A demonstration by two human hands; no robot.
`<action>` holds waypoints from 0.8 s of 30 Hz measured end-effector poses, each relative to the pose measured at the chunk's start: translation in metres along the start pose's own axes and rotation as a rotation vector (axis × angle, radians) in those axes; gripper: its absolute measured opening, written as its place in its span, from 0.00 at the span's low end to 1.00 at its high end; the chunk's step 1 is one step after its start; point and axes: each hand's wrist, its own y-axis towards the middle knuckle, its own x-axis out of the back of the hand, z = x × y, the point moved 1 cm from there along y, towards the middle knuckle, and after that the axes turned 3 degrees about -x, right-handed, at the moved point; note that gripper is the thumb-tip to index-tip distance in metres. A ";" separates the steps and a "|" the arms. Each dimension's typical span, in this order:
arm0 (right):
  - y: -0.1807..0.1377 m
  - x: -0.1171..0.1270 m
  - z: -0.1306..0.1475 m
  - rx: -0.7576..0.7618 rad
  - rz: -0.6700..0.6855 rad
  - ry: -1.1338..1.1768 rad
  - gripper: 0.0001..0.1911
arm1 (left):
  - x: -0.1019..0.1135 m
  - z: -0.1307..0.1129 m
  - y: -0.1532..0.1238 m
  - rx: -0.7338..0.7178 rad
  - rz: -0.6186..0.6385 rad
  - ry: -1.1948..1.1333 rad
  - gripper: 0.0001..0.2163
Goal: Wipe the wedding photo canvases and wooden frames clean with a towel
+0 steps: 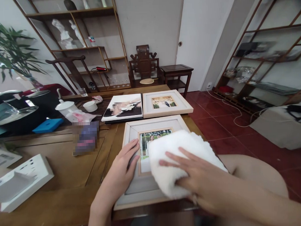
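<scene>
A picture frame (158,188) with a pale wooden border lies flat at the table's near edge, a photo (145,149) of two people behind its inner mat. My left hand (124,163) rests flat on the frame's left side, fingers stretched out over the mat beside the photo. On the right, my right hand (189,171) presses a folded white fluffy cloth (176,148) against the frame. Its fingers spread over the cloth's top while the thumb tucks by a fold. The cloth covers the photo's right part and much of the frame's right side.
Behind lie a second picture frame (184,103) and a photo panel (127,107). A white box insert (27,183), blue block (47,125), white teapot (66,106), small white cup (90,106) and black pot (17,114) occupy the left side of the wooden table (69,181).
</scene>
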 end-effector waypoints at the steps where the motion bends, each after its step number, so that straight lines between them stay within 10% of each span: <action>1: 0.007 0.000 -0.011 -0.008 -0.026 -0.050 0.18 | 0.001 0.000 0.000 0.004 0.009 0.004 0.17; 10: 0.056 0.011 -0.078 -0.068 -0.163 -0.325 0.17 | 0.002 -0.002 0.000 0.022 0.031 0.014 0.17; 24: -0.006 -0.013 0.030 0.123 0.082 0.051 0.15 | -0.002 0.002 -0.001 0.011 0.009 0.003 0.17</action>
